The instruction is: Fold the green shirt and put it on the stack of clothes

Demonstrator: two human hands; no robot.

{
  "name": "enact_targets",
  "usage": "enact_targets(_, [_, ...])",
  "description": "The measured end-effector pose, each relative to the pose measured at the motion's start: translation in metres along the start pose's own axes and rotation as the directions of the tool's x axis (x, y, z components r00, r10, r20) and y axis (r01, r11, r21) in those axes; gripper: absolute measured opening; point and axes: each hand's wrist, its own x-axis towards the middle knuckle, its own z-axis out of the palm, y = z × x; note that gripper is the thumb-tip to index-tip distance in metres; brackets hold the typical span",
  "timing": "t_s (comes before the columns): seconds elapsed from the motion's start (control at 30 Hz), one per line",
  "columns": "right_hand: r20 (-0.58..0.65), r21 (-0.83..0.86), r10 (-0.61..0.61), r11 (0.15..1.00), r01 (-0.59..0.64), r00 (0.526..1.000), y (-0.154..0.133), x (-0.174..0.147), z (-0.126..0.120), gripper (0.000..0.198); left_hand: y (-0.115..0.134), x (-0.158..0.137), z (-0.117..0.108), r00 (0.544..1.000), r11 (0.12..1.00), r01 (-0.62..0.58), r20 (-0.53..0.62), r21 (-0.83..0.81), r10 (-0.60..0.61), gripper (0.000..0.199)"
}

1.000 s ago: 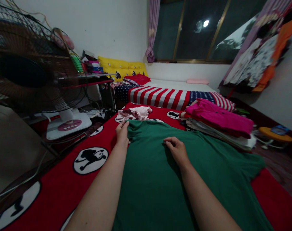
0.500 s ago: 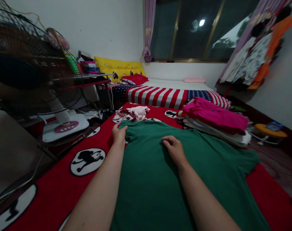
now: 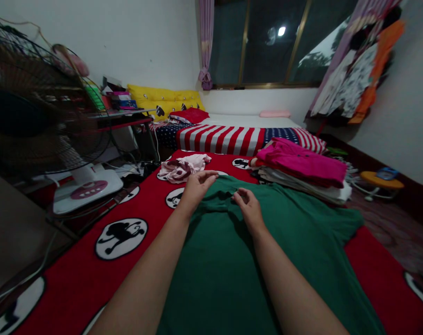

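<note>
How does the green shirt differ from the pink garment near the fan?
The green shirt lies spread flat under both hands; the pink garment sits crumpled in a heap, untouched. The green shirt is plain dark green and covers far more of the red blanket; the pink garment is pale pink with darker patches. The left hand and right hand rest at the shirt's far edge. Both lie on the blanket.

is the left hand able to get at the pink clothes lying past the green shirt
Probably yes: the left hand hovers open at the green shirt top edge, and the crumpled pink clothes lie just beyond with only bare blanket between.
</note>
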Motion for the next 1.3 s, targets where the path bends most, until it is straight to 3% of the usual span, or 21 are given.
enact_targets(0.1, [0.017, -0.178, -0.082, 0.981, 0.083, 0.997, 0.0, -0.001, 0.003, 0.056, 0.004, 0.003, -0.014, 0.992, 0.998, 0.064, -0.112, 0.012, -0.063, 0.016])
enact_targets(0.23, [0.07, -0.33, -0.148, 0.93, 0.163, 0.986, -0.003, -0.005, 0.006, 0.059, 0.011, -0.007, -0.032, 0.981, 0.957, 0.179, 0.029, 0.228, -0.191, 0.023])
enact_targets(0.33, [0.052, -0.327, -0.138, 0.934, 0.148, 0.989, -0.003, -0.006, 0.005, 0.058, 0.022, -0.033, -0.059, 0.972, 0.878, 0.174, 0.064, 0.446, -0.225, 0.036])
enact_targets(0.43, [0.042, -0.316, -0.112, 0.941, 0.12, 0.993, -0.002, -0.005, 0.005, 0.057, 0.036, -0.076, -0.09, 0.948, 0.699, 0.197, 0.049, 0.687, -0.315, 0.04])
enact_targets(0.57, [0.063, -0.404, -0.122, 0.904, 0.137, 0.991, -0.001, -0.005, 0.006, 0.06, 0.047, -0.135, -0.117, 0.866, 0.397, 0.149, 0.074, 0.906, -0.495, 0.033])
enact_targets(0.67, [0.06, -0.477, -0.098, 0.871, 0.115, 0.993, -0.005, -0.004, 0.01, 0.064, 0.052, -0.165, -0.124, 0.811, 0.298, 0.116, 0.082, 0.948, -0.579, 0.034])
enact_targets(0.83, [-0.015, -0.642, 0.058, 0.765, -0.054, 0.998, -0.027, 0.004, 0.024, 0.077, 0.07, -0.195, -0.131, 0.697, 0.355, 0.174, 0.139, 0.919, -0.703, 0.031])
enact_targets(0.97, [0.006, -0.765, 0.121, 0.64, -0.073, 0.993, -0.044, 0.007, 0.041, 0.072, 0.082, -0.214, -0.138, 0.647, 0.426, 0.241, 0.182, 0.872, -0.74, 0.027])
enact_targets(1.03, [0.021, -0.78, 0.12, 0.622, -0.059, 0.993, -0.047, 0.006, 0.048, 0.057, 0.083, -0.22, -0.138, 0.665, 0.439, 0.262, 0.169, 0.859, -0.728, 0.024])
enact_targets(1.17, [0.046, -0.744, 0.086, 0.668, -0.023, 0.995, -0.041, 0.003, 0.052, 0.021, 0.08, -0.225, -0.132, 0.724, 0.401, 0.254, 0.102, 0.88, -0.682, 0.023])
enact_targets(1.3, [0.039, -0.65, 0.014, 0.76, 0.015, 0.999, -0.039, 0.018, 0.048, 0.013, 0.088, -0.223, -0.116, 0.749, 0.438, 0.246, 0.117, 0.865, -0.652, 0.022])
